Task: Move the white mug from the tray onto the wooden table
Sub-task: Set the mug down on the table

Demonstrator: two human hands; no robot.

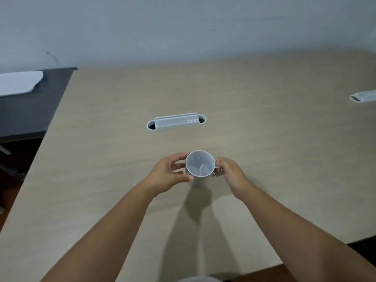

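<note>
The white mug (199, 163) stands upright over the middle of the light wooden table (264, 139), its mouth open toward me and nothing inside. My left hand (169, 174) wraps its left side, thumb and fingers on the wall. My right hand (230, 173) pinches the handle on the mug's right side. Whether the mug's base touches the tabletop I cannot tell; its shadow falls toward me. A white tray (19, 83) lies on a dark side table at the far left, with nothing on the part I see.
A grey cable slot with a raised cover (176, 122) sits in the table just beyond the mug. A second slot (363, 96) is at the right edge. The dark side table (34, 110) adjoins the wooden table's left edge. A wall runs behind.
</note>
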